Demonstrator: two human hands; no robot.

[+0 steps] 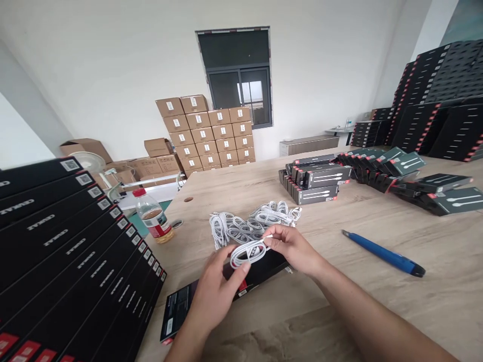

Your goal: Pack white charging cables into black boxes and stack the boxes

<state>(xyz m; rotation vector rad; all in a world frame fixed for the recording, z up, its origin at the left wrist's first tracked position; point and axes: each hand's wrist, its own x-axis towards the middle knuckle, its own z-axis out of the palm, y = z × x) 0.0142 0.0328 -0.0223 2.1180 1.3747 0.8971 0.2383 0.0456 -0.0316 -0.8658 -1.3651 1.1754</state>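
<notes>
A coiled white cable (241,255) with a small printed tag is held between both hands above the wooden table. My left hand (217,289) grips the coil's left side, thumb in front. My right hand (289,246) pinches the white cable end at the coil's upper right. Under the hands lies a black box (179,306), partly hidden by my left hand. Just behind is a pile of more coiled white cables (241,229).
Black boxes (75,241) are stacked at the left, beside a plastic bottle (156,221). Small cable boxes (320,186) stand at the right rear of the table (320,311). A blue tool (385,253) lies on the right. Cartons (226,130) are stacked beyond.
</notes>
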